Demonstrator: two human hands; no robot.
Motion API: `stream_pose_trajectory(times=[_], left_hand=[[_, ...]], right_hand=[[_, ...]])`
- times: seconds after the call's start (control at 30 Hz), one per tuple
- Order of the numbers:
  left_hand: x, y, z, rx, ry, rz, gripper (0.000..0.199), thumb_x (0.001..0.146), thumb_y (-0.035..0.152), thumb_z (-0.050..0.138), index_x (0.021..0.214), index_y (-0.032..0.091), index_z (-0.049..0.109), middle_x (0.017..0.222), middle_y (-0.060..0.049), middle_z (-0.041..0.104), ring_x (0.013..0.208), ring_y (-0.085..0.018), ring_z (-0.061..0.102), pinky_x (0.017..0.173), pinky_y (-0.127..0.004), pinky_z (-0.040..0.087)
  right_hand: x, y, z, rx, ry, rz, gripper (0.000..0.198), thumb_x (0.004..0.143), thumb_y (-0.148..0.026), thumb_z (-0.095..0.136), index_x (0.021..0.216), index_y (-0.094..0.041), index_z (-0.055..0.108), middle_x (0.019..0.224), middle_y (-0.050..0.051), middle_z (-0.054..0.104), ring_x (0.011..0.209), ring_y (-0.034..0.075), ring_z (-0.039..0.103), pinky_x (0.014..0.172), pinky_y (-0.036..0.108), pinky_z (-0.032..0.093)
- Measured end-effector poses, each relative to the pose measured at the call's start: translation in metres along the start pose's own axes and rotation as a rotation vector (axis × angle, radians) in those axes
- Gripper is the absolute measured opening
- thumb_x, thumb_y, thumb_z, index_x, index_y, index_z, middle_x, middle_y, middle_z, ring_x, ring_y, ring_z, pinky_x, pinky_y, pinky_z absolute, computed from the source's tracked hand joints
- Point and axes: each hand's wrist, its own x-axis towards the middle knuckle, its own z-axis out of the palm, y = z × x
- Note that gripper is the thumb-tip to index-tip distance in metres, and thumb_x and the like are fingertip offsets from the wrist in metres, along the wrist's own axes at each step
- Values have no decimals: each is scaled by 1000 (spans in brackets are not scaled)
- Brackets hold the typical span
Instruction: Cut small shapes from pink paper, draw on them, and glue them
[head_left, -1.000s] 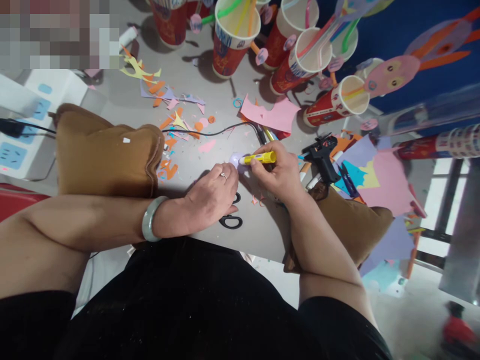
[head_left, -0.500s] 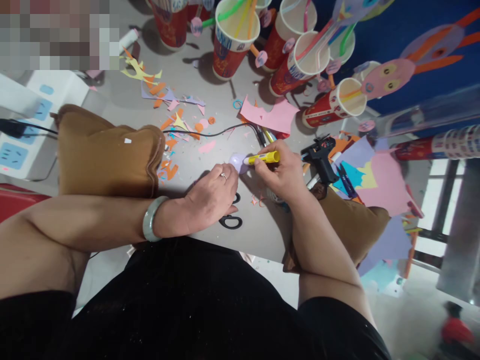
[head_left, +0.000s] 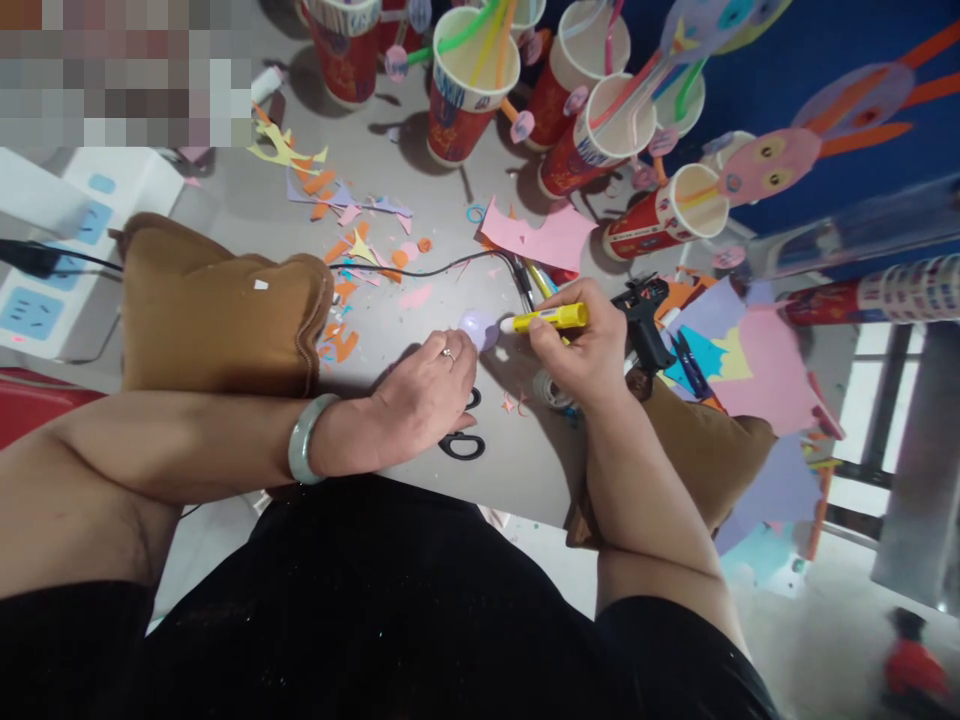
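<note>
In the head view my right hand (head_left: 583,345) grips a yellow marker (head_left: 559,317), its pale end pointing left, a little apart from a small purple paper circle (head_left: 474,325). My left hand (head_left: 420,390) has its fingertips closed on the lower left edge of that circle; the thumb side is partly hidden. Under the left hand lie scissors (head_left: 463,446), with only the black handles showing. A roll of clear tape (head_left: 553,390) sits by my right wrist.
Red paper cups (head_left: 459,130) with straws stand along the back. A black glue gun (head_left: 646,325) lies at right near coloured paper sheets (head_left: 776,365). Brown cushions (head_left: 217,320) flank my arms. Paper scraps (head_left: 341,340) and a power strip (head_left: 60,270) are at left.
My right hand has moved right with the yellow marker, drawing its tip away from the purple circle. My left hand stays on the circle.
</note>
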Motion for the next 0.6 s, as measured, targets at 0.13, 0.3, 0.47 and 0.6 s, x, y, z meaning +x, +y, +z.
stream_pose_trajectory(times=[0.13, 0.3, 0.47, 0.6], left_hand=[[1, -1, -3, -35, -24, -2, 80, 94, 59, 58, 138, -8, 55, 130, -29, 63, 117, -35, 58, 101, -41, 37], [0, -1, -3, -76, -35, -9, 81, 95, 58, 57, 140, -9, 54, 131, -30, 62, 119, -35, 56, 104, -41, 36], [0, 0, -2, -18, -18, -1, 81, 95, 60, 54, 139, -8, 54, 131, -29, 62, 121, -36, 55, 106, -41, 35], [3, 0, -1, -83, -72, -37, 77, 95, 59, 57, 141, -2, 55, 133, -27, 62, 121, -34, 55, 105, -41, 36]], right_hand=[[0, -3, 4, -2, -119, -23, 13, 81, -28, 67, 82, -27, 54, 57, -7, 53, 47, 13, 47, 51, 30, 41], [2, -6, 2, -37, -76, -15, 13, 80, -30, 67, 83, -27, 55, 58, -6, 54, 50, 14, 49, 51, 30, 41], [-1, -8, 6, -30, -135, -35, 13, 80, -29, 66, 81, -26, 54, 56, -7, 52, 49, 13, 47, 51, 30, 41], [1, -5, -1, 52, 48, -17, 14, 82, -32, 70, 85, -26, 58, 65, -2, 60, 50, 14, 51, 50, 33, 43]])
